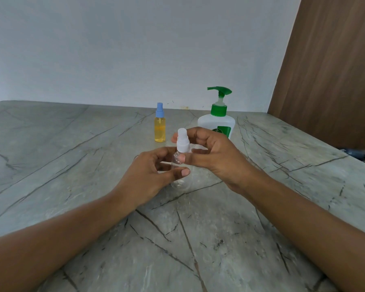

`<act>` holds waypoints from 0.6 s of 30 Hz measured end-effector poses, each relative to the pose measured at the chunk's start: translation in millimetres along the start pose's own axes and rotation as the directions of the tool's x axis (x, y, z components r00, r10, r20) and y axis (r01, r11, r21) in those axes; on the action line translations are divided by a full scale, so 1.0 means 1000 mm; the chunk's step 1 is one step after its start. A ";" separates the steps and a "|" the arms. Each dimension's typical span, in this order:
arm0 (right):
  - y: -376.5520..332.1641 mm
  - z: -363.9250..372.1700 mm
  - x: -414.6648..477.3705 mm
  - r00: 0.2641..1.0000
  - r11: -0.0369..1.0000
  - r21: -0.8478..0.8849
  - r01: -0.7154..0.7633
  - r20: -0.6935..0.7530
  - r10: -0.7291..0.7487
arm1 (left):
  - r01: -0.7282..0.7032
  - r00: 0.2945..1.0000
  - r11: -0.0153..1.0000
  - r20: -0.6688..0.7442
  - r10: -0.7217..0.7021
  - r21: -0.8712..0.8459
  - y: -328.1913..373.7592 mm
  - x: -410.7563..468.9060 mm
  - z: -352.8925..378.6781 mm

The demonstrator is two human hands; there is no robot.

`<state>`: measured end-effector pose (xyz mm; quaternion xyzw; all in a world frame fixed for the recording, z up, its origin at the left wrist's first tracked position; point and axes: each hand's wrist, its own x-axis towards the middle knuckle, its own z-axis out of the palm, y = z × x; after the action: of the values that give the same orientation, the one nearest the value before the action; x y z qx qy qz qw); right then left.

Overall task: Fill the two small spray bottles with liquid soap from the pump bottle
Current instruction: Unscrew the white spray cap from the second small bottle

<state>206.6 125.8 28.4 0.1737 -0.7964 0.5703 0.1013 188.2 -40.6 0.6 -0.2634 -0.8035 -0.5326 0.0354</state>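
A clear small spray bottle (178, 159) with a white spray cap (182, 140) stands at the middle of the marble counter and looks empty. My left hand (150, 175) grips its body from the left. My right hand (211, 152) holds its neck just under the cap, thumb in front, fingers behind. A second small spray bottle (160, 127) with a blue cap, full of yellow liquid, stands behind, apart from my hands. The white pump bottle (217, 121) with a green pump stands at the back right, partly hidden by my right hand.
The grey veined marble counter (93, 165) stretches left and toward me. A pale wall closes the back. A brown wooden panel (329, 70) rises at the right. A dark blurred object (358, 153) lies at the counter's right edge.
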 end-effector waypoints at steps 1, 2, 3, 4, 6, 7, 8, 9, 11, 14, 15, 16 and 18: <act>0.000 0.001 0.000 1.000 1.000 -0.026 0.001 -0.014 -0.002 | -0.001 1.000 1.000 0.002 0.001 -0.003 0.000 0.000 0.000; -0.001 0.002 0.001 1.000 0.999 -0.044 0.000 -0.032 -0.002 | -0.001 1.000 1.000 0.003 0.001 -0.001 0.000 0.000 0.000; -0.001 0.003 0.002 0.999 0.999 -0.054 0.001 -0.046 -0.003 | 0.001 1.000 1.000 0.004 -0.001 0.005 0.000 0.000 0.000; -0.001 0.003 0.003 0.998 0.998 -0.060 0.005 -0.056 -0.008 | 0.001 1.000 1.000 0.003 -0.001 0.008 0.000 0.000 -0.001; -0.002 0.002 0.003 0.998 0.999 -0.036 0.016 -0.067 -0.019 | 0.004 1.000 1.000 -0.003 -0.004 0.004 -0.001 0.000 0.000; -0.002 0.002 0.004 0.997 1.000 0.003 0.020 -0.074 -0.020 | 0.010 1.000 1.000 -0.009 -0.010 0.000 -0.001 0.000 0.000; -0.002 0.001 0.005 0.996 0.998 0.050 0.026 -0.085 -0.021 | 0.016 1.000 1.000 -0.015 -0.016 -0.003 -0.002 0.000 0.001; -0.002 -0.001 0.006 0.995 0.995 0.094 0.034 -0.099 -0.025 | 0.020 1.000 1.000 -0.019 -0.020 -0.007 -0.002 0.000 0.001; -0.004 -0.005 0.008 0.991 0.981 0.181 0.064 -0.128 -0.041 | 0.031 0.999 0.999 -0.022 -0.032 -0.015 -0.003 0.000 0.002; -0.009 -0.011 0.010 0.985 0.957 0.268 0.115 -0.154 -0.075 | 0.054 0.998 0.999 -0.031 -0.054 0.003 -0.003 0.001 0.002; -0.011 -0.012 0.010 0.982 0.952 0.277 0.129 -0.169 -0.084 | 0.055 0.998 0.998 -0.032 -0.055 0.005 -0.003 0.001 0.001; -0.013 -0.014 0.011 0.978 0.947 0.288 0.142 -0.188 -0.089 | 0.053 0.998 0.999 -0.031 -0.053 0.008 -0.003 0.002 0.001; -0.018 -0.017 0.011 0.971 0.930 0.332 0.156 -0.223 -0.084 | 0.052 0.998 0.999 -0.025 -0.051 0.017 -0.002 0.002 0.000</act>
<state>203.0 134.9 53.9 0.1777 -0.6564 0.7093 0.1855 185.9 -40.3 -0.7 -0.2359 -0.8141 -0.5296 0.0337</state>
